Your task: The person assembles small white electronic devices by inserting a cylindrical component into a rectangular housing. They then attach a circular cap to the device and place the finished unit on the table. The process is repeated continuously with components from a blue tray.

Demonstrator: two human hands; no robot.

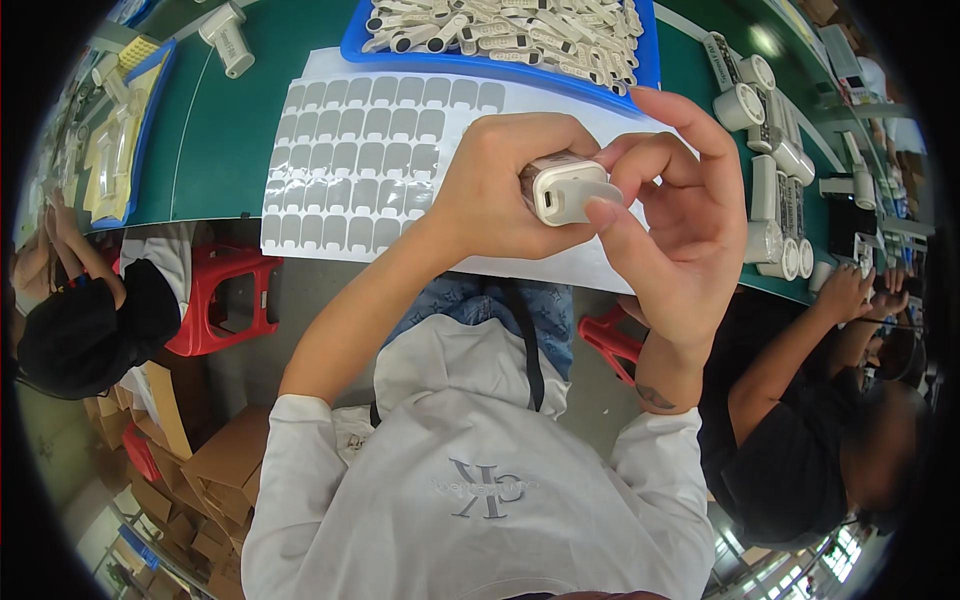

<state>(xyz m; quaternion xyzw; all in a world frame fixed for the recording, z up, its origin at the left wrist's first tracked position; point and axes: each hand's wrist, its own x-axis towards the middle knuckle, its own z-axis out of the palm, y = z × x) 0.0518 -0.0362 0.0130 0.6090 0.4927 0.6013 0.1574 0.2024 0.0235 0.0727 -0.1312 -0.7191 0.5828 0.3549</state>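
My left hand [500, 180] is wrapped around a white handheld device [545, 178], whose flat end with a small dark port faces me. Against that end lies a pale grey, rounded sticker [595, 198]. The thumb and forefinger of my right hand [690, 210] pinch the sticker's outer edge, while the other fingers stay curled loosely apart. Whether the sticker is fully pressed to the end face, I cannot tell. Beneath both hands spreads a white sheet [470, 120] carrying rows of similar grey stickers [370, 160]. Most of the device's body is hidden inside my left hand.
A blue tray [350, 45] heaped with cream-coloured parts [510, 35] stands beyond the sheet on the green table [225, 130]. Another white device [228, 40] lies far left. Several white devices [765, 200] line the right side. Co-workers sit left and right; red stools [225, 300] stand below.
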